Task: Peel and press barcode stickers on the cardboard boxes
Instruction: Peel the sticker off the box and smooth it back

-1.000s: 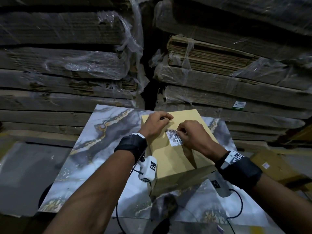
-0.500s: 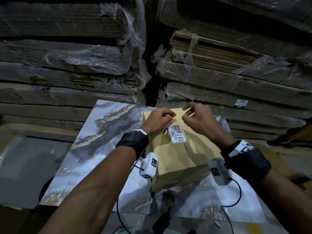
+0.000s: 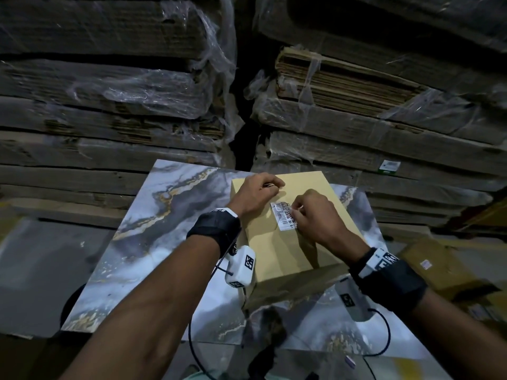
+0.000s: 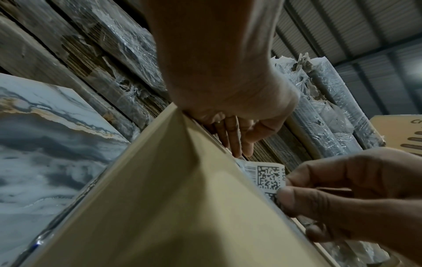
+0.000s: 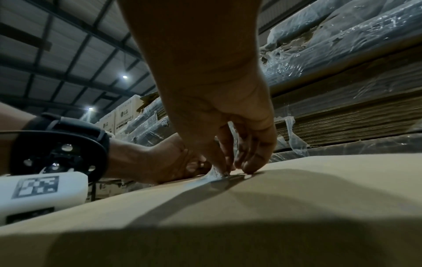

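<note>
pressing down on the barcode sticker, the right hand has its fingers curled, the fingertips bearing on the sticker's right edge where it lies on top of the cardboard box. in the left wrist view that edge looks a little lifted from the cardboard, so whether the hand is pinching it or rubbing it flat cannot be told for sure. the left hand rests on the far left part of the box top, fingers curled under with something thin and dark between them; what it is cannot be made out. the box sits on a marbled slab, with wrapped stacks of flat cardboard behind.

as for progress, the sticker is already off its backing and placed on this box, most of it lying flat. what seems left here is to smooth the right edge fully down. another box lies low to the right with a small label on it; how many boxes remain cannot be judged from these views
</note>
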The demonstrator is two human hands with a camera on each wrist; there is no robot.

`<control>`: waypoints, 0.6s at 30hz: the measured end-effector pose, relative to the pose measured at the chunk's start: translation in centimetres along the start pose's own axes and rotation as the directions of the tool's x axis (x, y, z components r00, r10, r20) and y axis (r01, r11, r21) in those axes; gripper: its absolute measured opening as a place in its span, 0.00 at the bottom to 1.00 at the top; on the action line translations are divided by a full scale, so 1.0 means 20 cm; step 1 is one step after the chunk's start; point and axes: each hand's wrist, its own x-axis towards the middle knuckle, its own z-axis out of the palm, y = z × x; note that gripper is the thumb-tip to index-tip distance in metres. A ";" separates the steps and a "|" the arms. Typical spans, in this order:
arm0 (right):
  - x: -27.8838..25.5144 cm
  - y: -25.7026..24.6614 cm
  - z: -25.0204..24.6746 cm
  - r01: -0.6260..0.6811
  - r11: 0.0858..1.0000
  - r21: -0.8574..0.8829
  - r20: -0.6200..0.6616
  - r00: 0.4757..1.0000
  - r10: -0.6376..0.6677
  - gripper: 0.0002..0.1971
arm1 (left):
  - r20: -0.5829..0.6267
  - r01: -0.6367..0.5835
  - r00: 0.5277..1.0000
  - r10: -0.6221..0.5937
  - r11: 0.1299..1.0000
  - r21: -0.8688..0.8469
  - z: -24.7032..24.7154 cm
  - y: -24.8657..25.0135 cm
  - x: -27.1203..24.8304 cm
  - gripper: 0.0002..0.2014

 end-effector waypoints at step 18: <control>0.16 -0.07 -0.17 -0.305 0.931 0.199 0.324 0.917 0.232 0.06 | -0.021 -0.007 1.000 0.006 1.000 -0.016 0.00 0.01 0.00 0.22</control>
